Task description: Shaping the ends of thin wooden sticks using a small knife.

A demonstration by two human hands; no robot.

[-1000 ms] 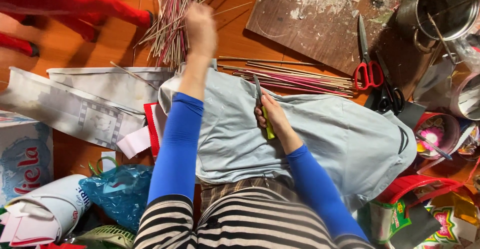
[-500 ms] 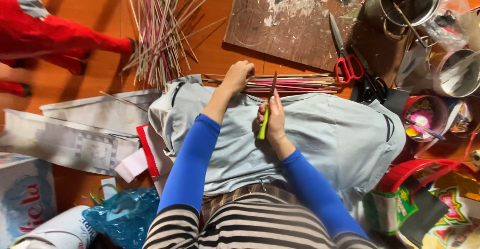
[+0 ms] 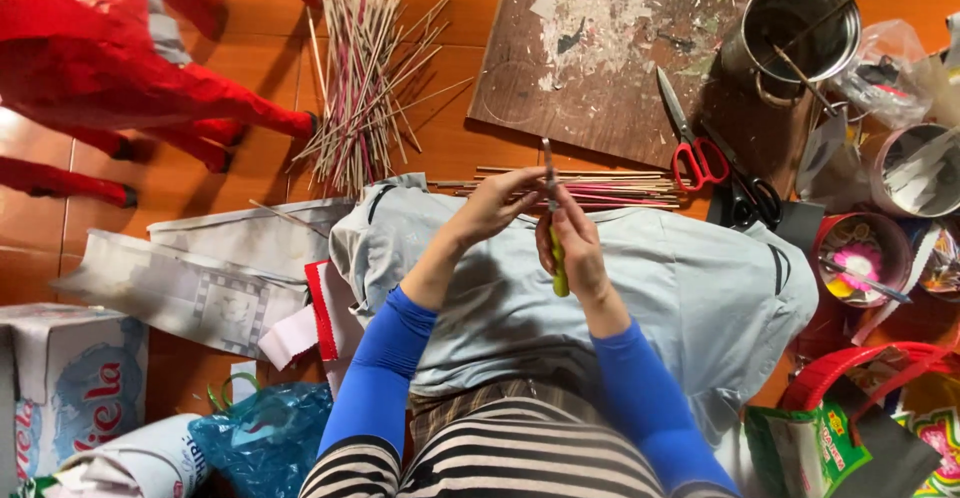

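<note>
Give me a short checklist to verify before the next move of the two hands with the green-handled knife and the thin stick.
1. Right hand grips the green-handled knife with the narrow metal blade: ok, fingers closed around the handle.
2. Left hand meets the blade area: ok, its fingertips are at the blade.
3. A thin stick sits between the left fingers: cannot tell, too small to see.
4. Blade points away from the body: ok, tip aims toward the wooden board.
5. Pale blue cloth covers the lap under the hands: ok.
6. Spare row of thin sticks lies just beyond the hands: ok.
</note>
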